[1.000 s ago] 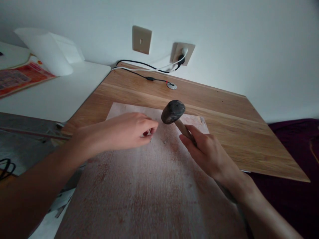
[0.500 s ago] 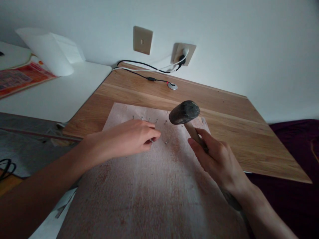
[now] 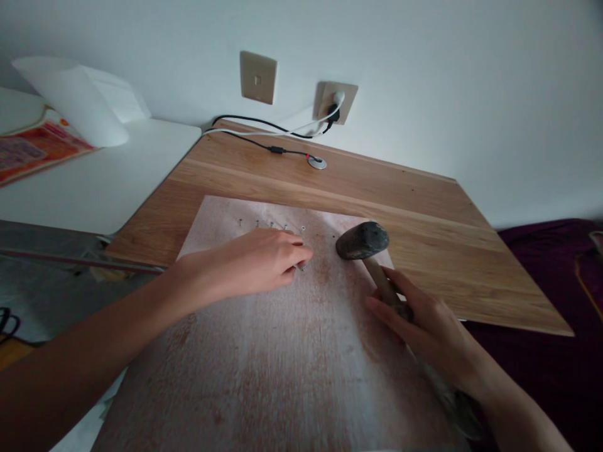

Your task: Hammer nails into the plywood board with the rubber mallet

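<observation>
My right hand [image 3: 431, 323] is wrapped round the wooden handle of a mallet with a dark, worn head [image 3: 362, 240]. The head hangs over the right part of a pale, reddish-stained board [image 3: 282, 351]. My left hand [image 3: 277, 256] reaches across the board, its thumb and fingers pinched together at a small nail [image 3: 300, 268]. How much of that nail lies inside the fingers is hidden. Behind the left hand, several nails stand in a row along the board's far edge, the rightmost nail [image 3: 303, 228] just past the knuckles. Small dark marks dot the board right of this row.
The board rests on a wood-grain desk [image 3: 414, 194] against a wall. Black and white cables [image 3: 264, 133] run to a wall socket [image 3: 336, 102]. At left, a white table [image 3: 141, 169] bears a paper roll [image 3: 89, 103] and a red packet [image 3: 42, 147]. Dark purple cloth [image 3: 541, 270] lies at right.
My left hand has moved slightly right, its fingertips now at the nail that lay apart on the board. The mallet has come down and to the right. The view has shifted a little.
</observation>
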Demonstrator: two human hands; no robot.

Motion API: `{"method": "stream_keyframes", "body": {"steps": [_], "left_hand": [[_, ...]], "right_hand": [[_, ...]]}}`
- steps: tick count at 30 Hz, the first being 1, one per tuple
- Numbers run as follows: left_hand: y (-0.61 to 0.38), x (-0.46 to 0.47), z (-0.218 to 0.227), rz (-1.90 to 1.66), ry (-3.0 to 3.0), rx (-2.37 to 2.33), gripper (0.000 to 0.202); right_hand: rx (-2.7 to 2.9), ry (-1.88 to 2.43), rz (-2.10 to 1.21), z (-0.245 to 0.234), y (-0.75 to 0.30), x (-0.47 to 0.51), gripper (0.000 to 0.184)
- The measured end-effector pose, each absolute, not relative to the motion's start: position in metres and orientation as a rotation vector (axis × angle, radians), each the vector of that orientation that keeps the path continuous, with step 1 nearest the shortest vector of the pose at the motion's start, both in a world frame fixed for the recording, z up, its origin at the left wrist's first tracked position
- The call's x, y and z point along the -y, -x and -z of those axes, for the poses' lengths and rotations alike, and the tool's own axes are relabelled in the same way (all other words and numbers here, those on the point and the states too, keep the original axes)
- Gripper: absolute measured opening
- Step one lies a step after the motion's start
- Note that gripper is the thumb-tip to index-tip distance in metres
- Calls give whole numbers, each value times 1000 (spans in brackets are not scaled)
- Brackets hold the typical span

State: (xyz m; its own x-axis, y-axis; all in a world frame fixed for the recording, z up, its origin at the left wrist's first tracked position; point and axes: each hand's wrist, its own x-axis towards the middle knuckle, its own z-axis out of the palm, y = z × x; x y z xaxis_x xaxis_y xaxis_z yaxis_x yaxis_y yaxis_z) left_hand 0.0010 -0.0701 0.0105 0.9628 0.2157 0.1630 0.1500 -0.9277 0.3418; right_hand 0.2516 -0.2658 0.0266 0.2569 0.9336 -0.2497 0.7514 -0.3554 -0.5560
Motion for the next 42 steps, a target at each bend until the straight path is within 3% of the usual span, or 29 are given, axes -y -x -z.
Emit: {"method": "stream_keyframes", "body": {"steps": [3,8,11,16,19,26,34,42], "left_hand": [[-3,69,-10,-273,-2776,-269,16],[-3,69,-11,-260,-2780,-281,16],[-6,70,-13,-242,-2778,-297,16],[-10,69,-13,-229,-2788,-293,16],[-9,69,-14,-226,-2798,-280,17],[-10,70,-19,-242,-2828,-240,15],[-11,70,-13,-301,-2930,-156,16],[-21,57,-13,-661,-2689,-226,18]], "right_hand": [[1439,2151,-1005,-25,-255,275,83],[1273,2018,-1219,-21,-261,279,84],[1303,1998,-1169,-23,-263,261,81],[1589,2137,-883,-26,-263,223,43],[1653,2231,-789,-24,-260,213,35],[1613,2144,-1052,-23,-263,208,33],[1691,2091,-627,-13,-268,210,39],[1590,2125,-733,-13,-263,213,39]]}}
